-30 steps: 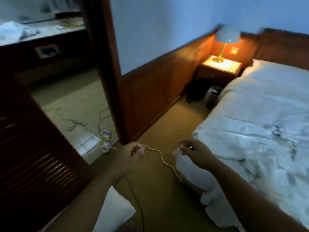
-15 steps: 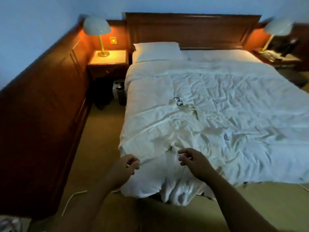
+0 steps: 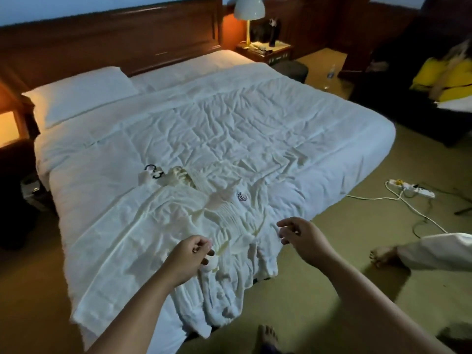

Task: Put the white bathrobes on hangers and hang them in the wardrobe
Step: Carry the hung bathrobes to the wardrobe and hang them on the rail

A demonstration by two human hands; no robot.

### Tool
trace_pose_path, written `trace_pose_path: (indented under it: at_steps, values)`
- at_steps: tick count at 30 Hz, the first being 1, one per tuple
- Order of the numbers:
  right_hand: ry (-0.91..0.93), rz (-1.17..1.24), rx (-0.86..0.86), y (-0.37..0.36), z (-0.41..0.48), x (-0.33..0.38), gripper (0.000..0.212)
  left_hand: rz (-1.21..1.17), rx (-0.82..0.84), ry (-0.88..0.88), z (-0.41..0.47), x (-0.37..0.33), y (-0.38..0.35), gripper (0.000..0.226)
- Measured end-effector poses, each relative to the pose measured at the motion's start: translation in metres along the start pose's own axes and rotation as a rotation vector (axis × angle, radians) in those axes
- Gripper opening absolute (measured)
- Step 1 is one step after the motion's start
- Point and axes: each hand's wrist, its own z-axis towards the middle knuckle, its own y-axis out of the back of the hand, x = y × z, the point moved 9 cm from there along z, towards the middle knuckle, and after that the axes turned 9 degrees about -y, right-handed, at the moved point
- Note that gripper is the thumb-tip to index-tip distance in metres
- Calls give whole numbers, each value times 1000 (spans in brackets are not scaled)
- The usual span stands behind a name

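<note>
A white bathrobe (image 3: 194, 226) lies spread and crumpled on the bed (image 3: 229, 129), its lower part hanging over the foot end; a small dark emblem shows on its chest. At its collar end lie black hanger hooks (image 3: 153, 171) with a pale hanger body beside them. My left hand (image 3: 190, 254) hovers just above the robe near the bed's edge, fingers curled in toward the thumb with nothing visibly held. My right hand (image 3: 298, 235) hangs over the robe's right edge, fingers loosely bent and empty. No wardrobe is in view.
A white power strip (image 3: 411, 187) and cords trail over the carpet on the right. Another person's bare foot (image 3: 383, 254) and white-clad leg reach in from the right. Someone in yellow (image 3: 444, 77) sits on a dark sofa. A lit lamp (image 3: 249, 11) stands on the far nightstand.
My view has swung from the doorway and floor cord round to the foot of the bed. The left hand let the cord go; both hands now hover over the robe.
</note>
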Motion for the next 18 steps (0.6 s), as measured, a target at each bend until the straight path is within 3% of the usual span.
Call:
trace_pose_path:
  at_steps: [8, 13, 18]
  values:
    - [40, -108, 105, 24, 93, 28, 11, -107, -90, 49, 58, -13, -6, 14]
    - [85, -136, 215, -28, 157, 76, 11, -156, -135, 169, 81, 43, 31, 14]
    - [99, -141, 361, -88, 221, 113, 12, -40, -236, 217, 138, 89, 85, 13]
